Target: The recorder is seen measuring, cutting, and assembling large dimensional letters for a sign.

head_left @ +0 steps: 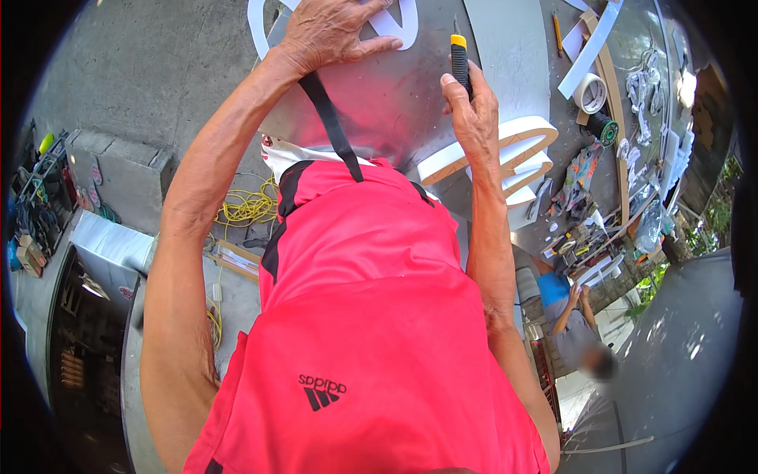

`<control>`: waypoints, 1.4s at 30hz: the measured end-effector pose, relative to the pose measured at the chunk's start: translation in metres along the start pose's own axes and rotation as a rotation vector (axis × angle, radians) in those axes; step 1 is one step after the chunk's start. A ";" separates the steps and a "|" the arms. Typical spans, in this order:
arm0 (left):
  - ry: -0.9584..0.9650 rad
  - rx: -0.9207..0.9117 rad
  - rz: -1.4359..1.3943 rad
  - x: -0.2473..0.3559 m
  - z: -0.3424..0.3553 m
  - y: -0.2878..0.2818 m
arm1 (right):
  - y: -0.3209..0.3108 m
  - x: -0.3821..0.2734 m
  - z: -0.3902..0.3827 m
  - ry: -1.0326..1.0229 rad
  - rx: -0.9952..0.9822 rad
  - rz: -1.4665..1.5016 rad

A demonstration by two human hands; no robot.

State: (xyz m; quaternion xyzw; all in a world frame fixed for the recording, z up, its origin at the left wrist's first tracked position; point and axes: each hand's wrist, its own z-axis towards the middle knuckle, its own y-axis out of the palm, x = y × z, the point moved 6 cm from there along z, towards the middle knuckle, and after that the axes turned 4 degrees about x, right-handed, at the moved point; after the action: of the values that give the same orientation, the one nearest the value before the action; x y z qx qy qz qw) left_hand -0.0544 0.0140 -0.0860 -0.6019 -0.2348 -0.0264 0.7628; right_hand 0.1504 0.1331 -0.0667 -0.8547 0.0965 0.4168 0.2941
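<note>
My left hand (pixel 328 35) lies over a white, flat, curved cut-out piece (pixel 407 28) at the top edge, its thumb stretched out to the right. Part of the fingers and of the piece run out of view. In my right hand (pixel 478 118) is a black and yellow utility knife (pixel 459 67), upright in the grip, its thin blade pointing away from me. The knife is held a little to the right of the cut-out. Both hands are over a grey, shiny work surface (pixel 395 95). Beside my right wrist stands a white looped shape with tan edges (pixel 442 163).
On the right lie a pencil (pixel 557 35), a white strip (pixel 588 51), a tape roll (pixel 590 93), a green-rimmed spool (pixel 607 133) and a patterned cloth (pixel 580 178). Another person (pixel 570 316) is at the lower right. Yellow cord (pixel 249 207) is coiled at left, near a concrete block (pixel 118 170).
</note>
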 end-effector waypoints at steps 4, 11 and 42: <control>0.002 -0.001 0.001 0.000 -0.001 0.003 | 0.011 -0.004 -0.001 0.015 -0.028 0.126; 0.009 0.013 0.006 -0.002 -0.002 0.008 | 0.023 -0.009 0.008 0.015 -0.006 -0.085; 0.012 0.054 -0.016 -0.002 -0.002 0.014 | 0.035 -0.020 0.021 -0.142 0.053 -0.454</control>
State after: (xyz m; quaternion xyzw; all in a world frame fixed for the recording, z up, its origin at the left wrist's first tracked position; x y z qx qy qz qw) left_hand -0.0507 0.0155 -0.0998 -0.5791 -0.2356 -0.0298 0.7799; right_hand 0.1096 0.1154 -0.0757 -0.8151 -0.1080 0.3962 0.4087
